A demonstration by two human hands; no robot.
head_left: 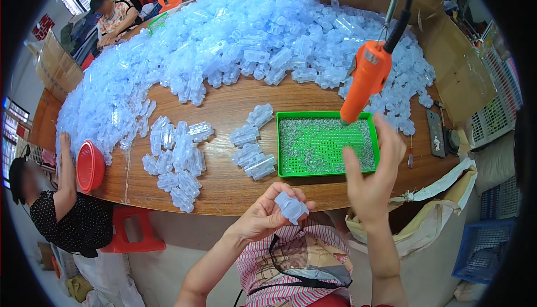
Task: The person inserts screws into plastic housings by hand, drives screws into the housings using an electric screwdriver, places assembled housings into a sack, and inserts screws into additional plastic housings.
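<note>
My left hand [265,213] is closed on a translucent plastic part [291,208], held just off the table's near edge. My right hand [372,181] is raised with thumb and fingers apart and nothing visible between them. It is over the right end of a green perforated tray [327,174], strewn with many small metal screws [302,133]. Just above the fingers an orange electric screwdriver [366,78] hangs from its cord, tip down over the tray. Left of the tray lie a few plastic parts [253,159], with a larger group [178,159] beyond them.
A huge heap of translucent parts [235,33] covers the back of the wooden table [218,195]. A red basket [90,166] stands by a seated person [61,201] at left; another person [116,16] sits farther back. At right are a phone [436,133] and an open sack [414,212].
</note>
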